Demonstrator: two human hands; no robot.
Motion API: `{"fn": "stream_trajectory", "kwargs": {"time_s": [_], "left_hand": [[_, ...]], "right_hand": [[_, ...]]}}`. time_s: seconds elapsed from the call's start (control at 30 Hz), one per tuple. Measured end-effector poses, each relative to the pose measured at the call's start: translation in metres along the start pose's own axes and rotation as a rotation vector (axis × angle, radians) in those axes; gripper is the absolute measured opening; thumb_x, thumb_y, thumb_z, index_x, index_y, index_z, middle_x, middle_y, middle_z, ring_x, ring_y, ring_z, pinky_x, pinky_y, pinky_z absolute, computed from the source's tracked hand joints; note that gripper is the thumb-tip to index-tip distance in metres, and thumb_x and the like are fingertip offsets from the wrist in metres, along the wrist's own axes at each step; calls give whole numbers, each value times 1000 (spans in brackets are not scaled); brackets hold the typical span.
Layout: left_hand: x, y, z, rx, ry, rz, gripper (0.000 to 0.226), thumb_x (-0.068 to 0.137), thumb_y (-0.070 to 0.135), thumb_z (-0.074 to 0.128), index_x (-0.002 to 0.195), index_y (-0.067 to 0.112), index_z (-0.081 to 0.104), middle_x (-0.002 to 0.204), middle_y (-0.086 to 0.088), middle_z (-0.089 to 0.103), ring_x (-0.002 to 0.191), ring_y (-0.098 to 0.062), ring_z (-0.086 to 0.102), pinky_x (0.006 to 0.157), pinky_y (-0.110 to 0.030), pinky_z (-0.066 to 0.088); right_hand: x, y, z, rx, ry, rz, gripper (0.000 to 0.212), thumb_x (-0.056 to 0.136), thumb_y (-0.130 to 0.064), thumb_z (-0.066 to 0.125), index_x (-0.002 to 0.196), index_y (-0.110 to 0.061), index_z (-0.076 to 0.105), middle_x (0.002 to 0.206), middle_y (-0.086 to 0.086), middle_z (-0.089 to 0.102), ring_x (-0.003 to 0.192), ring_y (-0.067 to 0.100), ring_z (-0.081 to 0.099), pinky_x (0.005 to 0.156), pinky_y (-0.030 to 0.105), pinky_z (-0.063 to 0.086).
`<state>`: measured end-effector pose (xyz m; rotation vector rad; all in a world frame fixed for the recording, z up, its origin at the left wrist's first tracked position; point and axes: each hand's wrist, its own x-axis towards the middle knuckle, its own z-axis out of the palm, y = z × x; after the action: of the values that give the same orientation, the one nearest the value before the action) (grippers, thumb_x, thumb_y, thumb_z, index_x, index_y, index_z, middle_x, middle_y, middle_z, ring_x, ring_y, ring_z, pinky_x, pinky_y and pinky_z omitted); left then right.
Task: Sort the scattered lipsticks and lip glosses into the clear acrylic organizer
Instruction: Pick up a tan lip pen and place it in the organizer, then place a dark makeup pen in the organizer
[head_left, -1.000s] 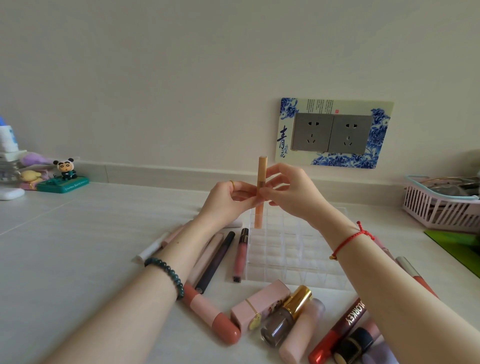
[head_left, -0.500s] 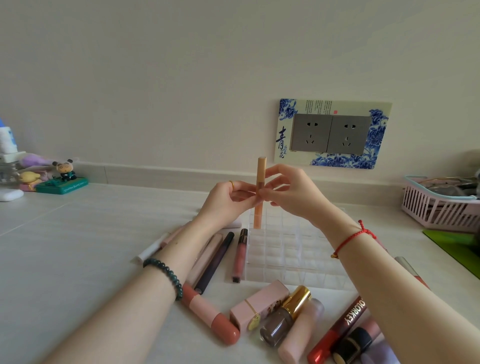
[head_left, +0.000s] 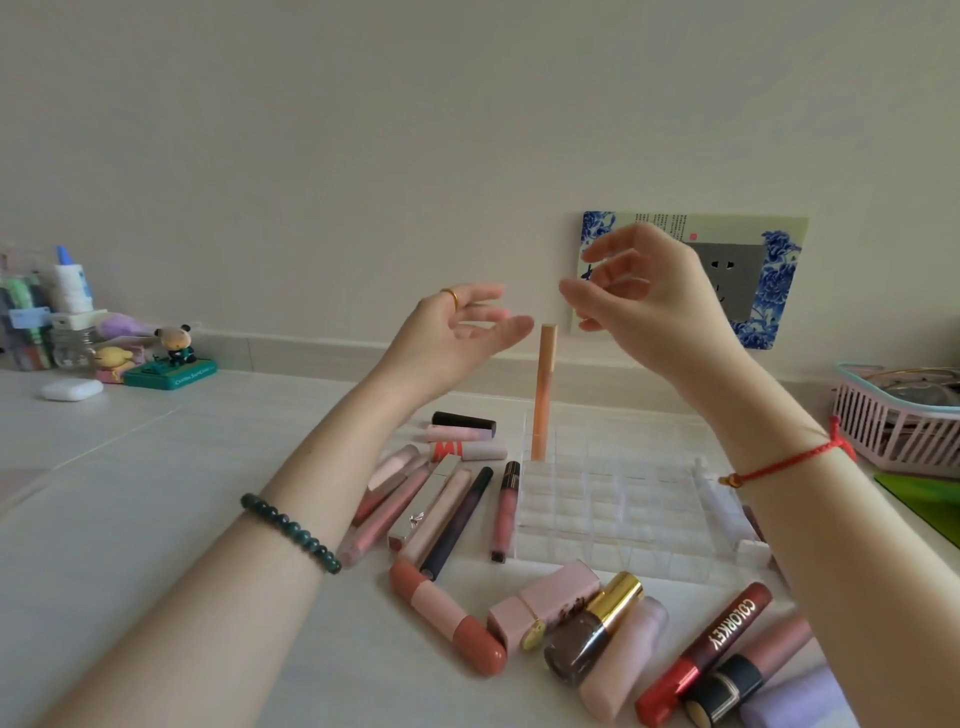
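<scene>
A slim orange lip gloss tube stands upright in a back-left cell of the clear acrylic organizer. My left hand hovers just left of the tube's top, fingers relaxed and holding nothing. My right hand is raised to the tube's upper right, fingers loosely spread, also holding nothing. Several lipsticks and glosses lie scattered on the table: a group left of the organizer, a coral-and-pink tube, a gold-capped brown bottle and a red COLORKEY tube in front.
A pink slotted basket stands at the right by a green mat. Figurines on a green base, a white earbud case and bottles sit far left. A socket plate is on the wall behind.
Both hands pinched the orange tube upright above the organizer; now they have let go and lifted apart, and the tube stands alone in its cell.
</scene>
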<state>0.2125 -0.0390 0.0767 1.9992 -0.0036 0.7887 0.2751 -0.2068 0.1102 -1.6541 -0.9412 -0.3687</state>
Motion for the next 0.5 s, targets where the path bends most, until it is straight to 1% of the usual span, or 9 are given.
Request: {"fn": "stream_trajectory", "kwargs": {"time_s": [0.07, 0.13, 0.17, 0.27, 0.3, 0.33, 0.37, 0.43, 0.5], "left_hand": [[-13, 1, -6, 60, -59, -19, 59, 68, 52, 66, 120, 26, 52, 103, 14, 62, 89, 6, 61, 74, -4, 44], [-30, -4, -14, 143, -109, -70, 67, 59, 59, 65, 118, 30, 53, 104, 16, 62, 97, -1, 60, 83, -15, 44], [-38, -9, -18, 185, -128, -94, 64, 60, 58, 66, 116, 33, 52, 103, 19, 61, 98, 0, 59, 85, -17, 43], [-68, -31, -29, 326, -196, -152, 50, 66, 52, 71, 111, 45, 50, 104, 26, 59, 99, 4, 58, 88, -18, 44], [-78, -38, -31, 357, -229, -167, 48, 66, 51, 72, 109, 50, 51, 106, 26, 58, 96, 4, 60, 87, -17, 45], [-88, -43, -33, 375, -259, -175, 49, 66, 50, 73, 110, 53, 50, 110, 25, 57, 92, 5, 61, 82, -12, 45], [-96, -48, -34, 389, -277, -179, 54, 66, 48, 74, 114, 52, 50, 115, 24, 56, 93, 9, 59, 78, -5, 42], [-105, -58, -35, 425, -275, -183, 65, 65, 45, 77, 123, 42, 48, 120, 23, 54, 109, 10, 49, 79, 5, 31], [-108, -63, -35, 460, -277, -174, 67, 64, 43, 78, 124, 35, 49, 120, 24, 52, 117, 8, 44, 83, 6, 26]], "right_hand": [[-5, -12, 7, -11, -77, -51, 12, 78, -18, 66, 83, -22, 57, 76, 5, 63, 71, 23, 68, 75, 46, 56], [-11, -17, 18, -49, -200, -75, 9, 79, -17, 65, 84, -22, 59, 77, 5, 66, 71, 21, 68, 75, 44, 56], [-14, -16, 25, -80, -255, -78, 9, 79, -17, 65, 86, -21, 60, 78, 5, 66, 72, 20, 67, 76, 43, 56], [-23, -5, 45, -195, -382, -60, 12, 81, -15, 62, 93, -18, 62, 80, 0, 65, 78, 17, 64, 81, 35, 53], [-26, 0, 51, -251, -432, -57, 13, 82, -13, 61, 95, -17, 63, 80, -2, 63, 79, 16, 63, 83, 32, 52], [-29, 5, 57, -302, -485, -54, 15, 83, -11, 59, 96, -16, 63, 81, -2, 63, 81, 16, 63, 85, 30, 51], [-31, 10, 62, -339, -534, -47, 16, 84, -9, 58, 98, -14, 63, 82, -1, 63, 82, 16, 62, 85, 29, 50], [-36, 19, 72, -396, -589, -38, 20, 85, -5, 53, 101, -12, 63, 89, 3, 67, 84, 17, 63, 82, 28, 51], [-38, 26, 82, -473, -602, -48, 27, 85, -2, 47, 105, -12, 63, 97, 7, 68, 89, 22, 63, 81, 31, 51]]}}
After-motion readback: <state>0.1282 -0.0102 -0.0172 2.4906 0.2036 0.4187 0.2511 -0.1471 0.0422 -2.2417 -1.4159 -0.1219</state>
